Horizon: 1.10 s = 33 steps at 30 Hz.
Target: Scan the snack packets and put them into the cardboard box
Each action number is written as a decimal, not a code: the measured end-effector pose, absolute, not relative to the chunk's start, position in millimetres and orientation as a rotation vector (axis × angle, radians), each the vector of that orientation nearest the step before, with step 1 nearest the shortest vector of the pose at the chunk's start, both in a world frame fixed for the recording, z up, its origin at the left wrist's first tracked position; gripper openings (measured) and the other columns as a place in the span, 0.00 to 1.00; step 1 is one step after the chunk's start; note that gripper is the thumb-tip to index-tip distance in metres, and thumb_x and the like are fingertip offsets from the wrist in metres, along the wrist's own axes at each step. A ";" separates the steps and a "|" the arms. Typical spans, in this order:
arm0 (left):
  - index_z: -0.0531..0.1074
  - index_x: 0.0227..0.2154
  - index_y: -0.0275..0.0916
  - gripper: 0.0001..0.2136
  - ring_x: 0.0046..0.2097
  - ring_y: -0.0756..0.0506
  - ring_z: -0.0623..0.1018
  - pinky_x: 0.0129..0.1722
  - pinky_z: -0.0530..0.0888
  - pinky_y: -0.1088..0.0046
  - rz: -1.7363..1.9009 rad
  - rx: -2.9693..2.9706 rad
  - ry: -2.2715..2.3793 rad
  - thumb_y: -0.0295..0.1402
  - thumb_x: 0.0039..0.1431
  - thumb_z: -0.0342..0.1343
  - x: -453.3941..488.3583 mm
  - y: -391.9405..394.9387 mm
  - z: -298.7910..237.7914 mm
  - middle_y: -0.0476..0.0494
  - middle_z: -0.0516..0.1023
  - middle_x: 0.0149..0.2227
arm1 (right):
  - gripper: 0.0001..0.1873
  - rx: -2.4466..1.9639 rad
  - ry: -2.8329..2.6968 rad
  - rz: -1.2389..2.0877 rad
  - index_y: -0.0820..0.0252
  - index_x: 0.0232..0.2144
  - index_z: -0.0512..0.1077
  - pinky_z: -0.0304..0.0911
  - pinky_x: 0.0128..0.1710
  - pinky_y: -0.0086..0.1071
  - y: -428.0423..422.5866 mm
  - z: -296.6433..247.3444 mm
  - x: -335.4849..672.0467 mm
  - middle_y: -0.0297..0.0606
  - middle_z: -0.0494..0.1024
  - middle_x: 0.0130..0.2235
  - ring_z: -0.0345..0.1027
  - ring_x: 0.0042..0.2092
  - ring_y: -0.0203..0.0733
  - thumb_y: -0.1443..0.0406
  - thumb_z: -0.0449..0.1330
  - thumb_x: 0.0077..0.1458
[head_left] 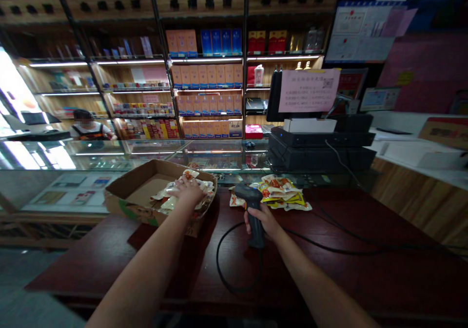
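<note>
Your left hand point(188, 190) lies spread on crinkly foil snack packets point(168, 202) inside a corrugated cardboard box point(122, 196); your right hand point(260, 222) wraps around a black plastic barcode scanner point(249, 194) above the dark, glossy counter point(91, 257).

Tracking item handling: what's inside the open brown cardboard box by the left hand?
The open brown cardboard box holds a heap of small white-and-orange plastic snack packets, with the left hand resting on them and bare cardboard floor beside them. Whatever lies under the hand and beneath the heap is covered.
</note>
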<state>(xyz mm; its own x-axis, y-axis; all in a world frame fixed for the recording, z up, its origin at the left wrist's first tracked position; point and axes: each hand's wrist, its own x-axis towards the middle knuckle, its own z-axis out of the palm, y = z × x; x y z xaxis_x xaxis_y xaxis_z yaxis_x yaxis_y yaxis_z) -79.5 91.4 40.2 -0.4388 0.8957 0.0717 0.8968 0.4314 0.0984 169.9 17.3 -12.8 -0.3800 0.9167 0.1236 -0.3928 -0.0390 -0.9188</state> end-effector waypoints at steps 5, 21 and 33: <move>0.53 0.60 0.30 0.43 0.61 0.17 0.38 0.45 0.42 0.27 -0.341 -1.545 -2.604 0.52 0.45 0.53 -99.7 112.8 40.6 0.19 0.41 0.63 | 0.15 -0.729 -1.152 1.557 0.63 0.22 0.67 0.62 0.15 0.27 27.6 -21.8 199.4 0.33 0.72 0.19 0.65 0.16 0.34 0.56 0.62 0.44; 0.68 0.47 0.35 0.20 0.48 0.40 0.72 0.49 0.64 0.64 -0.623 -2.212 -1.976 0.43 0.59 0.43 2.3 74.3 23.1 0.33 0.73 0.45 | 0.17 -0.683 -1.010 1.528 0.61 0.34 0.66 0.63 0.15 0.27 30.9 -41.1 229.1 0.31 0.73 0.20 0.64 0.16 0.34 0.57 0.62 0.44; 0.67 0.46 0.32 0.28 0.52 0.32 0.66 0.46 0.64 0.56 -0.567 -1.952 -2.477 0.46 0.43 0.57 66.4 119.3 -32.8 0.26 0.67 0.49 | 0.16 -0.710 -1.050 1.547 0.62 0.30 0.66 0.61 0.13 0.25 33.7 -45.4 225.4 0.31 0.73 0.19 0.65 0.15 0.34 0.56 0.62 0.44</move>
